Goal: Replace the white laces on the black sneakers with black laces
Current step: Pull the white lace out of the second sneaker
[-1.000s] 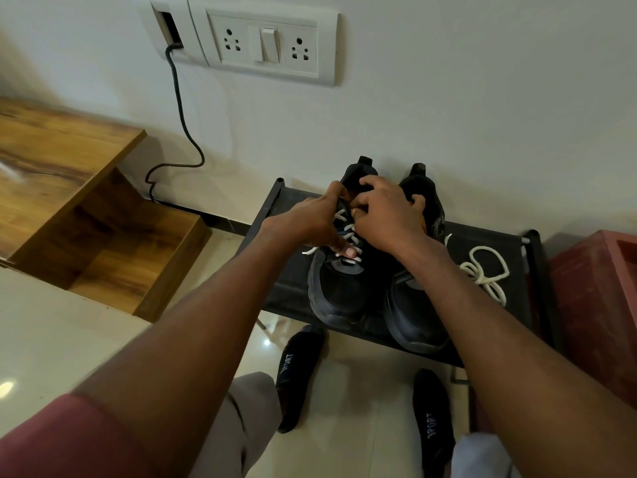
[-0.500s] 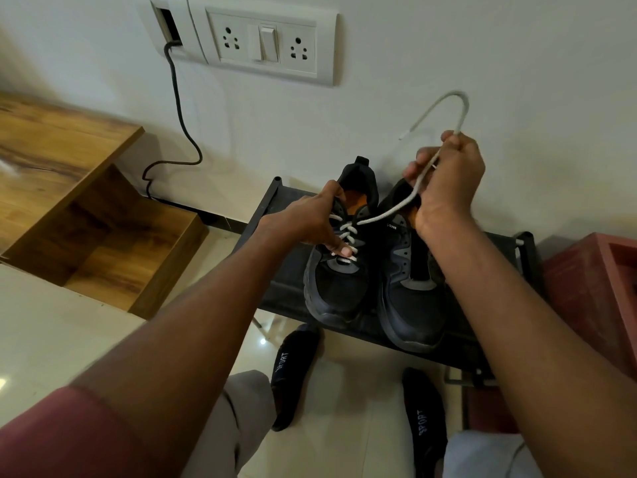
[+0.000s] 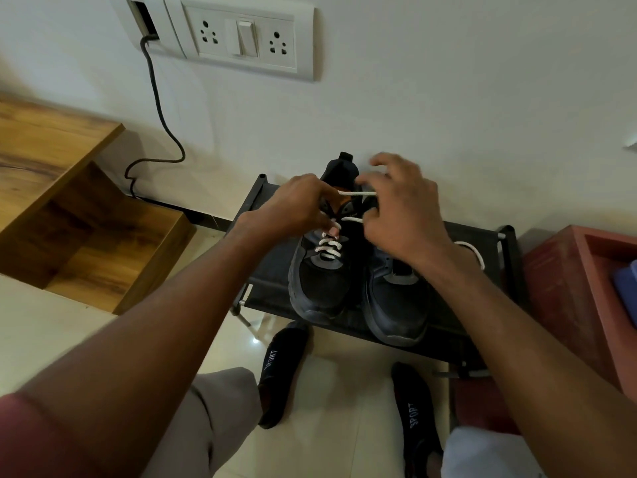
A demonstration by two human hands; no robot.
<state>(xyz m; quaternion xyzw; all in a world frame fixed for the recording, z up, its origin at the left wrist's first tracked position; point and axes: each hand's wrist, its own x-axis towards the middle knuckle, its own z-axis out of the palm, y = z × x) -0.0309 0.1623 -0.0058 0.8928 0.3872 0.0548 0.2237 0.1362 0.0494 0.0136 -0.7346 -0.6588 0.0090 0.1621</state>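
Two black sneakers stand side by side on a low black rack (image 3: 482, 232), toes toward me. The left sneaker (image 3: 320, 281) still carries a white lace (image 3: 327, 244) through its lower eyelets. My left hand (image 3: 296, 205) grips that shoe's upper edge, thumb down on the laces. My right hand (image 3: 403, 215) hovers over the tongue and pinches a strand of the white lace stretched across the shoe's mouth. The right sneaker (image 3: 396, 305) shows no lace. A loose white lace (image 3: 474, 251) lies on the rack behind my right wrist.
A wall with a socket plate (image 3: 241, 36) and a black cable (image 3: 158, 108) rises right behind the rack. A wooden stepped unit (image 3: 86, 215) stands to the left, a red box (image 3: 579, 288) to the right. My feet in black socks (image 3: 279, 370) rest on the tiled floor.
My right hand came down from its raised pull by the wall and is back at the left shoe's top eyelets, holding a lace strand. My left hand stayed on the shoe.
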